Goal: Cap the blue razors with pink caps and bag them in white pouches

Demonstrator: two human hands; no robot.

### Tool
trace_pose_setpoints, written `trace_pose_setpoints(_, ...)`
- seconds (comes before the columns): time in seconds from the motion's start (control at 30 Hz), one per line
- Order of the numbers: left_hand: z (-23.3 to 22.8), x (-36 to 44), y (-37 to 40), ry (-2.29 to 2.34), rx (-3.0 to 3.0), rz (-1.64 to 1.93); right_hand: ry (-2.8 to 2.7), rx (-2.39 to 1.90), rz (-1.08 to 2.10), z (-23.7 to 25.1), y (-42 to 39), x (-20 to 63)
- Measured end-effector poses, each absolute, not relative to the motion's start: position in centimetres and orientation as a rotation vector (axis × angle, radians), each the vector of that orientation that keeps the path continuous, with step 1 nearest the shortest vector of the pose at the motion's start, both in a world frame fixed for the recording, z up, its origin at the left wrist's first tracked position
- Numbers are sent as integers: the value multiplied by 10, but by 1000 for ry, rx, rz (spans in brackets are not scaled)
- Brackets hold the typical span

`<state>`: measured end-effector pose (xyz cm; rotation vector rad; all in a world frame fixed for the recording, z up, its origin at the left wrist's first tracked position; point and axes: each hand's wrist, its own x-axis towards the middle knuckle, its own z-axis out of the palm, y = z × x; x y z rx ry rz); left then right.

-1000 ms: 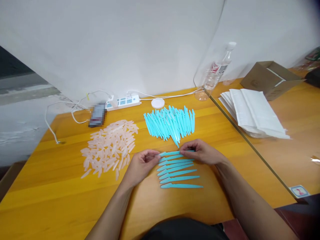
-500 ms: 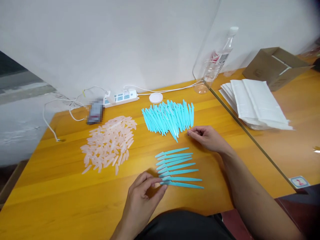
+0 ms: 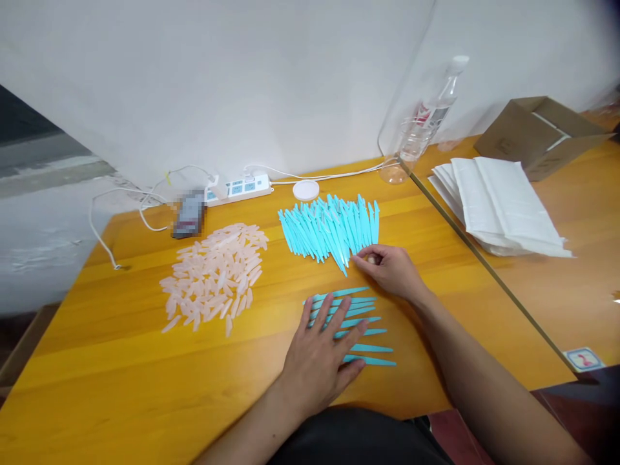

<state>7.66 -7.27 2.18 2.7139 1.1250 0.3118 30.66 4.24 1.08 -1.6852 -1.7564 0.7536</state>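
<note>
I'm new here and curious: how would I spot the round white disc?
Find the wooden table, then the white power strip near the wall at its back. Right of it, just behind the heap of turquoise sticks, lies the disc, round and flat where those neighbours are long and narrow.

Soft, fairly bright light covers the wall [image 3: 242,84] and desk [image 3: 121,361], leaving a pale sheen near the front and faint shadow beside the right forearm [image 3: 484,355]. The top-right corner darkens; pixelation masks a device [image 3: 190,216].
</note>
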Motion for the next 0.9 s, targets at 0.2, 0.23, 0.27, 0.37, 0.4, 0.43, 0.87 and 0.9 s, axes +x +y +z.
trace_pose_setpoints(0.2,11,84,-57,1243,2662,216,-1915,-1786,583,19,47,278)
trace_pose_setpoints(0.23,10,83,-56,1259,2656,206,-1930,-1806,563,19,48,275)
trace_pose_setpoints(0.27,10,82,-54,1274,2649,195,-1944,-1825,541,19,49,272)
trace_pose_setpoints(0.37,10,78,-51,1303,2620,163,-1985,-1883,468,19,52,265)
trace_pose_setpoints(0.4,11,77,-50,1303,2613,160,-2002,-1899,451,19,53,263)
trace_pose_setpoints(0.43,12,77,-50,1297,2607,162,-2017,-1912,441,19,54,262)
trace_pose_setpoints(0.87,28,-25,3,1997,2432,463,-1875,-2000,627,21,65,262)
trace_pose_setpoints(0.9,28,-32,7,2050,2447,374,-1870,-1999,626,20,66,261)
